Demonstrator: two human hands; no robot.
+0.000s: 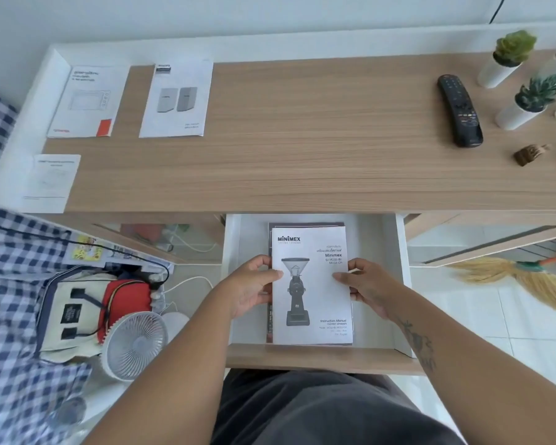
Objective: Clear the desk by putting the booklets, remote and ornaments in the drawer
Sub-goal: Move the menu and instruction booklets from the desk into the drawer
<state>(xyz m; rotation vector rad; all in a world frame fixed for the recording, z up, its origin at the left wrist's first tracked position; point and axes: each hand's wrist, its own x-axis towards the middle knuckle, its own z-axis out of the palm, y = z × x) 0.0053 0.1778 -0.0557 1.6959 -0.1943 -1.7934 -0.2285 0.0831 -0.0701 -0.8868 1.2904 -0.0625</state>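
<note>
Booklets are the thing in hand: I see a white Minimex coffee-grinder manual [312, 284] lying inside the open drawer [402, 284], on top of a darker booklet [305, 224] whose edges show at its far and left sides. My left hand [249, 289] grips the manual's left edge, thumb on the cover and fingers curled under; my right hand [365, 285] clamps the right edge the same way. The two hands are apart, one on each side of the manual.

On the desk top [302, 149], three more booklets lie at the far left: one with an orange corner [84, 101], one picturing two grey boxes [177, 97] just beside it, and a smaller pale leaflet [50, 181] nearer me at the left edge. Well apart from these, at the far right, a black remote [460, 110] lies on the wood. Beside it stand small potted plants in white pots [523, 101], and a small brown ornament [528, 154] sits nearer.

Left of the drawer, on the floor, I see a white fan [135, 345]. A broom [527, 277] lies to the right.
</note>
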